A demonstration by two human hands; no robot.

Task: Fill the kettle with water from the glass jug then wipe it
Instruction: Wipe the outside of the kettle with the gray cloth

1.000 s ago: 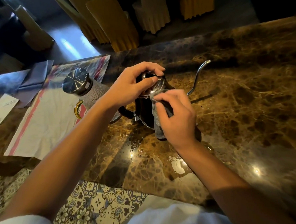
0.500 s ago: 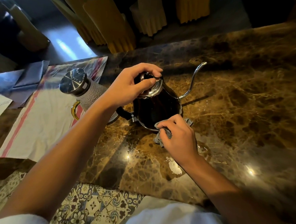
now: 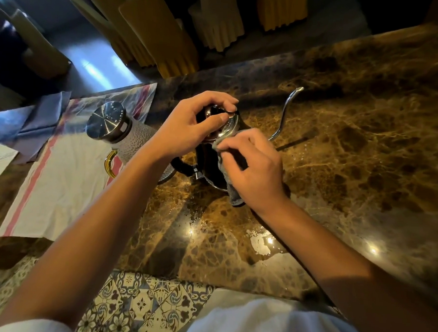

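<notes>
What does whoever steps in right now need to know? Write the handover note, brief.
Left hand: gripping the lid on top of the kettle, steadying it.
Right hand: pressing a grey cloth against the kettle's upper side, by the lid rim.
Kettle stands on the marble counter, spout pointing away. Glass jug, lid on, sits on the striped towel to the left.
Done: jug set aside; the kettle's water level is hidden. Wiping under way.
Left: finish wiping; a puddle lies on the counter.

Dim, warm light; glare on countertop (image 3: 267, 244); warped edges.
</notes>
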